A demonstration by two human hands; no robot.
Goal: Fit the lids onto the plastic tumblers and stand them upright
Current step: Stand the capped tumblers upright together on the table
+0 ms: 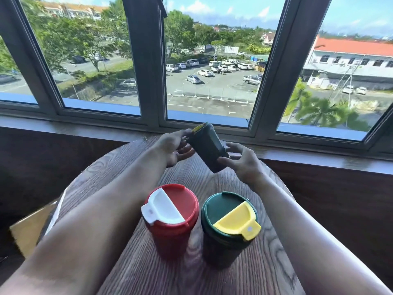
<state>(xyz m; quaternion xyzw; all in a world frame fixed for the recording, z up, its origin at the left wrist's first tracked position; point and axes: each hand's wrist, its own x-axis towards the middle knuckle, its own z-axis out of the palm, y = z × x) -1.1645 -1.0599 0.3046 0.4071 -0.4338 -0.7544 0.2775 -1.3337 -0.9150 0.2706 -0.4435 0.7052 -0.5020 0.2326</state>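
A dark green tumbler is held tilted in the air over the far part of the round wooden table, its lidded end with a yellow flap pointing up and away. My left hand grips it near the lid end. My right hand holds its base. Nearer to me stand two upright lidded tumblers: a red one with a white flap on the left and a dark green one with a yellow flap on the right.
A window sill and a large window run along the far side of the table. A cardboard box sits low beyond the table's left edge. Dark wood panelling lies below the sill.
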